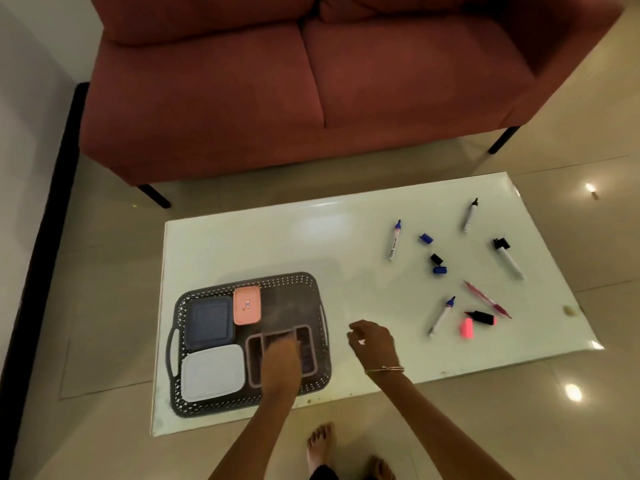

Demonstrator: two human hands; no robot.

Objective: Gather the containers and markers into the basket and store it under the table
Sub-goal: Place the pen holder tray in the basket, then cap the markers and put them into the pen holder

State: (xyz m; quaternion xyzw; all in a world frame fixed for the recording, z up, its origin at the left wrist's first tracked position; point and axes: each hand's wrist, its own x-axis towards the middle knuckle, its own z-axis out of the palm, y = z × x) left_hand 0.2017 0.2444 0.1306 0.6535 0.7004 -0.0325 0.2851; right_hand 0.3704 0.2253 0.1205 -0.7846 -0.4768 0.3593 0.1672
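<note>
Basket (317,289) set at left end of table (277,244); three lidded containers (207,322) packed flat inside, divided tray (308,355) likely being seated by left hand (280,355), fingers blurred, grip cannot be told; right hand (374,341) held empty, fingers loosely curled, towards scattered markers (394,240).

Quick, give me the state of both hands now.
Left hand: at the mauve divided plastic tray in the dark perforated plastic basket; blurred, grip cannot be told.
Right hand: open, loosely curled, holding nothing.
</note>
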